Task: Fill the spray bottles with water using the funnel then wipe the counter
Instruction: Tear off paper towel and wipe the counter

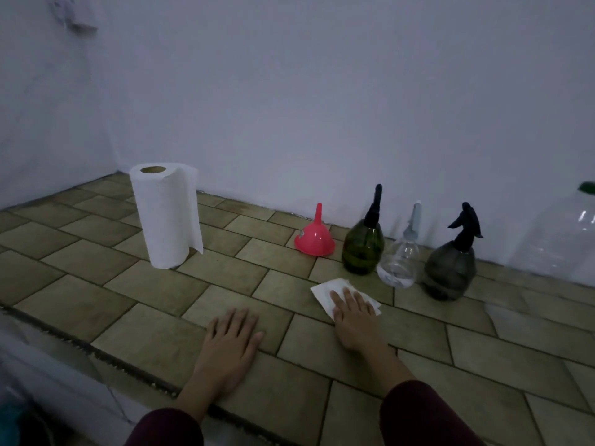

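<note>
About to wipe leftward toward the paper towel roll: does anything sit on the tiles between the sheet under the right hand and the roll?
Nothing visible does. The right hand presses the paper towel sheet; bare counter runs to the paper towel roll.

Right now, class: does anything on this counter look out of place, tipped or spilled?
Only the pink funnel: it sits upside down, spout up, beside the green spray bottle. No spill shows.

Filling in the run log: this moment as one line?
phase: wiping | right hand: flat on towel | left hand: flat on counter | funnel: inverted
</note>
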